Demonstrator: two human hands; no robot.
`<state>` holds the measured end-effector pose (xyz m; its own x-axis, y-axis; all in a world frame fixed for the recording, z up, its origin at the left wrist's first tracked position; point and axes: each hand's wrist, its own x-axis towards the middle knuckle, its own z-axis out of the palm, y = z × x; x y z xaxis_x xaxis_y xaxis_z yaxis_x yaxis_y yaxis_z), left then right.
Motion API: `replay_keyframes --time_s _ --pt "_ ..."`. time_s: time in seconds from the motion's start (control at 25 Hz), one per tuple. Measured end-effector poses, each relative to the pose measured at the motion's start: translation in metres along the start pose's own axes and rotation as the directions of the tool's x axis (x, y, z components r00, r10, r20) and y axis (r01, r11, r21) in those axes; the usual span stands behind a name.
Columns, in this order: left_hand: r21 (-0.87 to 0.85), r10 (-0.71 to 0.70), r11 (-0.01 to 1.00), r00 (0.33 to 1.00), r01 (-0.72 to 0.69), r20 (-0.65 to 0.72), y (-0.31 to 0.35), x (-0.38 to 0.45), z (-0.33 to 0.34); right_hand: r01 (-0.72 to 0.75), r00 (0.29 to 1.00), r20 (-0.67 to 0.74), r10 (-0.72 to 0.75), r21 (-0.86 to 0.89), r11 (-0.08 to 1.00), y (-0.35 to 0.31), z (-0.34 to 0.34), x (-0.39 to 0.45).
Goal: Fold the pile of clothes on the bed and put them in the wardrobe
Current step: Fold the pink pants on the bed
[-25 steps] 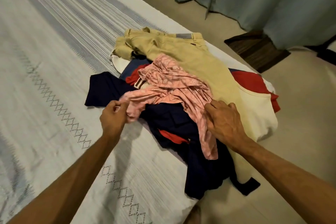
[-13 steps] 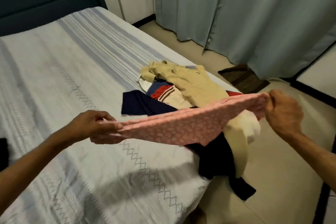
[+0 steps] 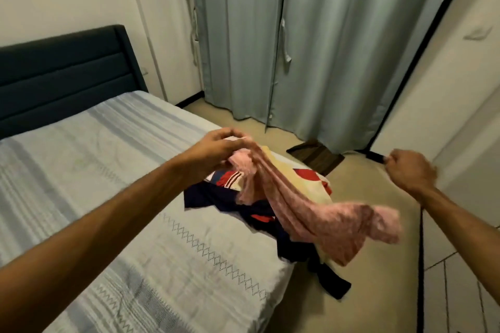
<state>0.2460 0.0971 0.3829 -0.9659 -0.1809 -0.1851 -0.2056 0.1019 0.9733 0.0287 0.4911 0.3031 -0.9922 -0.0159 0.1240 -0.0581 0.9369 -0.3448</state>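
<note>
The left hand (image 3: 216, 144) pinches one end of the pink garment (image 3: 311, 213), limp and light, trailing over the clothes pile (image 3: 270, 197) at the bed's (image 3: 108, 197) corner, while the right hand (image 3: 408, 170), curled and empty, should take its loose end.

Grey-green curtains (image 3: 311, 43) hang to the beige floor (image 3: 359, 265) along the far wall. A dark mat (image 3: 316, 158) lies at their foot, and a dark padded headboard (image 3: 65, 73) stands left.

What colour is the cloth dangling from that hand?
Pink, with a faint lighter print. The head view shows the cloth hanging from the left hand.
</note>
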Motion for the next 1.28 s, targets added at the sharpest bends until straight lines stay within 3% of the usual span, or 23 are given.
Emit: replay_keyframes --time_s 0.04,0.12,0.2,0.28,0.32,0.36,0.44,0.56,0.6,0.64,0.72,0.8,0.92,1.0,1.08,1.12,1.24,1.28 --pt "-0.045 0.017 0.999 1.000 -0.017 0.001 0.016 0.005 0.022 0.014 0.993 0.114 -0.040 0.225 0.974 -0.014 -0.015 -0.014" --pt "-0.104 0.067 0.992 0.997 -0.064 0.027 0.044 0.015 0.067 -0.044 0.944 0.281 -0.173 0.627 0.778 -0.042 -0.044 -0.052" --pt "-0.138 0.089 0.987 0.993 -0.078 0.080 0.069 0.022 0.107 0.030 0.870 0.318 -0.377 0.728 0.684 -0.065 -0.068 -0.099" --pt "-0.131 0.088 0.989 0.984 -0.068 0.156 0.091 0.028 0.137 0.193 0.802 0.292 -0.522 0.700 0.688 -0.077 -0.074 -0.144" --pt "-0.135 0.088 0.989 0.977 -0.063 0.193 0.101 0.029 0.151 0.274 0.804 0.243 -0.543 0.658 0.701 -0.076 -0.072 -0.159" --pt "-0.134 0.090 0.989 0.967 -0.059 0.238 0.110 0.027 0.165 0.306 0.838 0.171 -0.518 0.640 0.705 -0.072 -0.070 -0.167" --pt "-0.074 0.098 0.994 0.935 -0.077 0.340 0.125 0.026 0.186 0.218 0.928 0.055 -0.368 0.721 0.657 -0.061 -0.067 -0.168" --pt "0.138 0.120 0.968 0.868 -0.210 0.481 0.136 0.021 0.202 0.091 0.977 0.041 -0.208 0.804 0.588 -0.037 -0.082 -0.146" --pt "0.303 0.168 0.892 0.868 -0.336 0.467 0.138 0.020 0.204 0.091 0.980 0.033 -0.198 0.809 0.581 -0.027 -0.090 -0.136" --pt "0.505 0.262 0.725 0.866 -0.468 0.426 0.140 0.019 0.207 0.109 0.982 0.005 -0.191 0.806 0.581 -0.017 -0.101 -0.128" --pt "0.737 0.523 0.359 0.777 -0.573 0.349 0.138 0.022 0.214 0.164 0.982 -0.077 -0.171 0.791 0.589 0.004 -0.123 -0.111" --pt "0.761 0.617 0.259 0.709 -0.594 0.343 0.137 0.025 0.216 0.206 0.977 -0.127 -0.171 0.777 0.595 0.022 -0.144 -0.096" --pt "0.761 0.587 0.288 0.735 -0.582 0.339 0.140 0.031 0.218 0.343 0.939 -0.214 -0.269 0.632 0.695 0.035 -0.173 -0.081" --pt "0.692 0.572 0.455 0.780 -0.560 0.255 0.146 0.031 0.221 0.351 0.936 -0.223 -0.273 0.663 0.661 0.037 -0.184 -0.080" --pt "0.559 0.519 0.630 0.827 -0.540 0.215 0.149 0.027 0.231 0.298 0.939 -0.125 -0.322 0.763 0.574 0.036 -0.188 -0.087" --pt "0.521 0.516 0.652 0.826 -0.551 0.228 0.150 0.024 0.236 0.283 0.919 -0.046 -0.391 0.767 0.576 0.035 -0.187 -0.090" --pt "0.512 0.610 0.572 0.749 -0.641 0.257 0.158 0.023 0.246 0.317 0.856 0.193 -0.480 0.538 0.781 0.044 -0.174 -0.086" --pt "0.467 0.624 0.593 0.741 -0.656 0.247 0.165 0.022 0.248 0.323 0.837 0.281 -0.470 0.440 0.838 0.054 -0.163 -0.082"
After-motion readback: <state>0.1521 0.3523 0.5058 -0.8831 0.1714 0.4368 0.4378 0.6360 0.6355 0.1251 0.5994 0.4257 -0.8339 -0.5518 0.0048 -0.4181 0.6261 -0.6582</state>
